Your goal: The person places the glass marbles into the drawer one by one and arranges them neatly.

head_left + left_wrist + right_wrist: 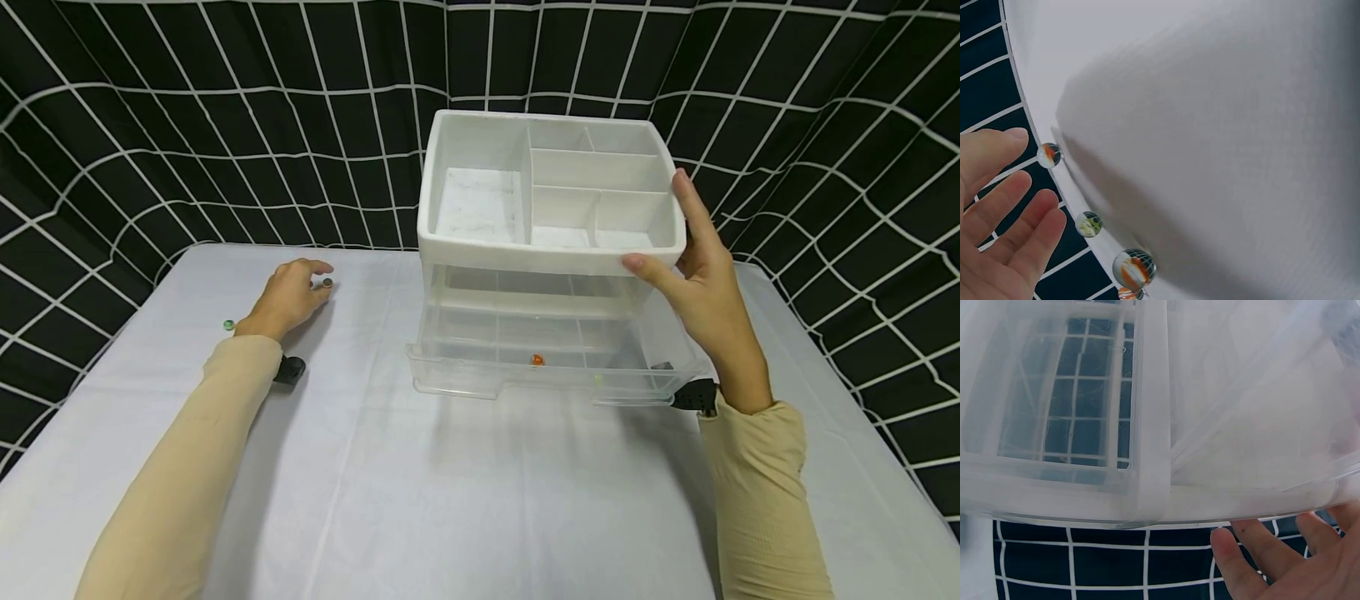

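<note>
My left hand [288,293] is at the table's far left, its thumb and forefinger spread on either side of a small glass marble [327,282]. In the left wrist view that marble [1049,155] shows an orange swirl just beyond the fingertips. My right hand [708,283] grips the front right corner of a white drawer organizer [551,260], thumb on the front rim and fingers along the side. Its clear drawer [457,375] is pulled out towards me, with an orange marble [537,360] and a yellowish-green marble [597,378] inside.
A green marble [228,325] lies beside the left wrist. More marbles, one green-swirled [1089,224] and one orange-swirled [1134,269], show in the left wrist view. The organizer's top has several compartments. Black cloth [300,125] with white grid lines surrounds the white table [450,500].
</note>
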The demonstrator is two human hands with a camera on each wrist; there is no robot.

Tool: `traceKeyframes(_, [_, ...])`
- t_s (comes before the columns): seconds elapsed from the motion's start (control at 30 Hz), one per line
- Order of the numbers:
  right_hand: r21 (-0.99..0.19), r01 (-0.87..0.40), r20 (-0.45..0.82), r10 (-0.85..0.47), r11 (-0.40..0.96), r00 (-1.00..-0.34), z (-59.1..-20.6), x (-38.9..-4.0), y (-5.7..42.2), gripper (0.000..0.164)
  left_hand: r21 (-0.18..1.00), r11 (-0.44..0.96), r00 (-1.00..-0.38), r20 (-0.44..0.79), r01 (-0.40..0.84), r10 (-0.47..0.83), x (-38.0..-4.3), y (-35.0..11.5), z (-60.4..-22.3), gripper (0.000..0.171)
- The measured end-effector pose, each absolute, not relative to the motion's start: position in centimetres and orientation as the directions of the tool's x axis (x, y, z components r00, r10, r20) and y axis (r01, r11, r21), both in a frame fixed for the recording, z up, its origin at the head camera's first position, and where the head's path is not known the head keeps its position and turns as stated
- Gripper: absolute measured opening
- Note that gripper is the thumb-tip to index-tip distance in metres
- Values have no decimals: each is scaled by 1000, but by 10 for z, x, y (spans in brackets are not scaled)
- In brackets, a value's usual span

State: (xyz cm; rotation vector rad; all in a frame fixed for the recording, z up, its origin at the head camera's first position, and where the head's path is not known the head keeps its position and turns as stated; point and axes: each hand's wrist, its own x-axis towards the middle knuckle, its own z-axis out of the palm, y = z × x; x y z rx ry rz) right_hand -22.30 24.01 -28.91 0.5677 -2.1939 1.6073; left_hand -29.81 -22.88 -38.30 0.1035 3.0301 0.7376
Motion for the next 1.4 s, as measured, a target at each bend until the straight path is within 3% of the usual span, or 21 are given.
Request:
traceKeyframes(0.57, [-804, -513, 507, -103, 299, -856, -289, -222, 240, 88, 393, 919, -992, -102, 29, 75, -306, -226, -386, 44])
traceKeyframes(1.4, [-807, -510, 504, -102, 296, -858, -289, -222, 240, 88, 354, 934, -992, -85, 56, 92, -300, -225, -390, 27])
